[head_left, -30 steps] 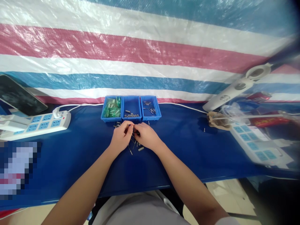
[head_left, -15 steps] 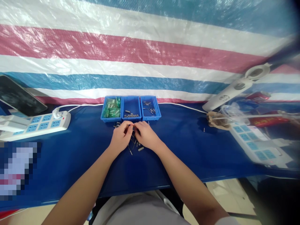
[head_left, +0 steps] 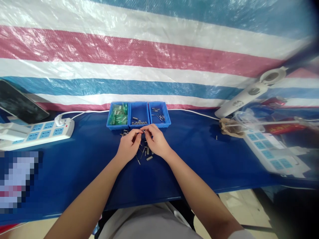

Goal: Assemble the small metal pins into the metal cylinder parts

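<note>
Up toward one o'clock edges the right hand (head_left: 157, 142), baring more loose metal parts (head_left: 148, 150) at six, while the left hand (head_left: 128, 143) barely budges! Both pinch narrowly at a small metal piece (head_left: 143, 131) between them; parts already fill some of three blue trays (head_left: 139, 109) at twelve, loose ones remain, and the piece's heading and long axis are too tiny to call.

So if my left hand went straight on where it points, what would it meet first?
Probably your right hand, whose fingertips nearly meet those of the left hand; exact depth there is unclear. Beyond, the right bin.
</note>
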